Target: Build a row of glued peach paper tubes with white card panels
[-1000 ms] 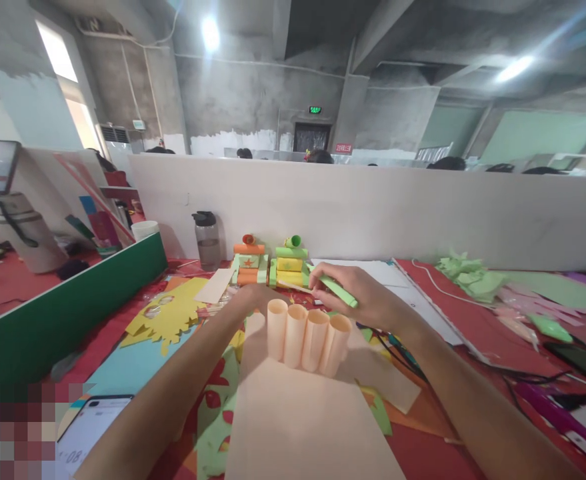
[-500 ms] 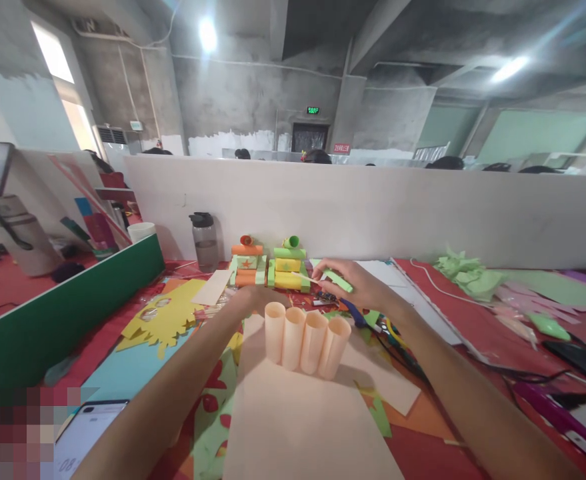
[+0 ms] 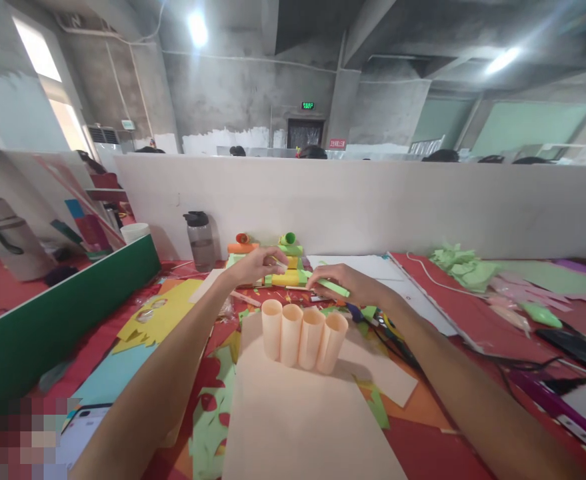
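Several cream paper tubes (image 3: 313, 340) stand upright in a row, side by side, on a sheet of cream card (image 3: 303, 420). Beyond them my left hand (image 3: 255, 267) is raised, thumb and fingers pinched around something small and whitish. To its right my right hand (image 3: 355, 283) is closed over a light-green stick-shaped object (image 3: 335, 288). A thin pale stick (image 3: 297, 288) reaches out by its fingertips. Behind the hands sit two paper models built of rolls, one topped by an orange roll (image 3: 243, 247), the other by a green roll (image 3: 287, 238); my left hand partly covers them.
A water bottle (image 3: 201, 241) stands by the white partition (image 3: 373, 207). Yellow paper cutouts (image 3: 157, 310) lie left, near a green divider (image 3: 67, 320). Dark-handled scissors (image 3: 355, 312) and cables are at right, with crumpled green paper (image 3: 460, 267) farther off. A phone (image 3: 85, 427) lies near left.
My left hand has risen from the table and moved up and right, now in front of the models. My right hand has lowered the pale stick slightly. The tubes stand as before.
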Demonstrator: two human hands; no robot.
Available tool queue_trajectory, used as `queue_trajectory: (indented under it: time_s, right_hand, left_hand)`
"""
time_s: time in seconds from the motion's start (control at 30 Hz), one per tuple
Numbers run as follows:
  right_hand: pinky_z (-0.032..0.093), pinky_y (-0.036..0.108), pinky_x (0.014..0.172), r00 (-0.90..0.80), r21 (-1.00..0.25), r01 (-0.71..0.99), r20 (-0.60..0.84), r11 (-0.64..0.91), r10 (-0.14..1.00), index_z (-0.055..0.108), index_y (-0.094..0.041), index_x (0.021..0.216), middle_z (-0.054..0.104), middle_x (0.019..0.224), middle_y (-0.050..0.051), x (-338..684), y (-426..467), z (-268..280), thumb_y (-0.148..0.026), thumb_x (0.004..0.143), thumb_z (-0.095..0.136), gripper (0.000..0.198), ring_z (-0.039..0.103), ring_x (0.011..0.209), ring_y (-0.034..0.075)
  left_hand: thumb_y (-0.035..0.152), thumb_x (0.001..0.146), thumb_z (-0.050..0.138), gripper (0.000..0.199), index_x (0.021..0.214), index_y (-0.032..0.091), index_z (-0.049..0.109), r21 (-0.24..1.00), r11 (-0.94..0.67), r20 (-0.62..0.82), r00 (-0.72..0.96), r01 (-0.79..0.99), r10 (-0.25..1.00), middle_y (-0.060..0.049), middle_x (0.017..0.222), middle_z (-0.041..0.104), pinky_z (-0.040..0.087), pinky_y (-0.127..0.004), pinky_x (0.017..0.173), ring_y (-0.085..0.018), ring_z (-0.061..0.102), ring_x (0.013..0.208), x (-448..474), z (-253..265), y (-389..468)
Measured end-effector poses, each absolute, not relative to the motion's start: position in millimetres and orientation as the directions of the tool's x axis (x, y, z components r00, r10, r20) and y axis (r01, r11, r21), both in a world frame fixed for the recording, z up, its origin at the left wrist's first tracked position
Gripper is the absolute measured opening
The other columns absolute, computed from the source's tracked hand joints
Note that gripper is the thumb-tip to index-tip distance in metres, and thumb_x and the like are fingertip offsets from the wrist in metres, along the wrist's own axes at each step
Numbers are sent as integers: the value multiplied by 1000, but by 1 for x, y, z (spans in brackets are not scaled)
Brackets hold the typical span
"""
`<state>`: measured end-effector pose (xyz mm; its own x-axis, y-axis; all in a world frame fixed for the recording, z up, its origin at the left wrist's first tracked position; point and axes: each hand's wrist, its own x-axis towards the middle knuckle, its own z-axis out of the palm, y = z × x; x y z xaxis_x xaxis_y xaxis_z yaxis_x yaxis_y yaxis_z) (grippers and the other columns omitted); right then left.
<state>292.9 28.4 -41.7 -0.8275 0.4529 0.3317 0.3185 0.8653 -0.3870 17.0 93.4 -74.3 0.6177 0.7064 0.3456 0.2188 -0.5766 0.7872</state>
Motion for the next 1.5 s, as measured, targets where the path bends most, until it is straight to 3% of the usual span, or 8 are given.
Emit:
queue_trajectory:
  time_s: [0.13,0.47,0.87,1.5]
  right_hand:
    - [45,30,79,-860,-356,307,294,883,417,68,-19,106,68,97,9,287,27,-40,-25,94,52,21,62,87,20]
    - [44,30,81,-864,-345,304,291,888,410,67,-22,112,69,100,8,284,27,-44,-17,89,56,26,63,92,21]
    - [46,31,80,-868,-368,287,291,884,403,69,-19,104,70,98,10,286,26,-40,-26,94,51,22,63,88,21]
    - [46,30,76,-844,-382,275,344,882,412,68,-21,111,69,98,8,291,30,-44,-28,95,49,25,63,84,20]
  left_hand:
    - [41,80,71,31,97,15,67,732,-641,394,625,230,674,-7,99,68,49,-29,82,-17,63,90,24,-70,88]
    - [42,79,71,32,96,15,67,737,-638,387,634,224,670,-7,98,67,49,-29,80,-17,62,89,37,-72,81]
    - [36,81,71,26,95,15,65,769,-626,432,619,127,656,-8,103,66,48,-31,87,-18,62,96,35,-69,80]
    - [36,78,76,29,91,15,61,840,-543,413,623,21,664,-5,93,64,48,-28,78,-14,62,86,45,-72,77]
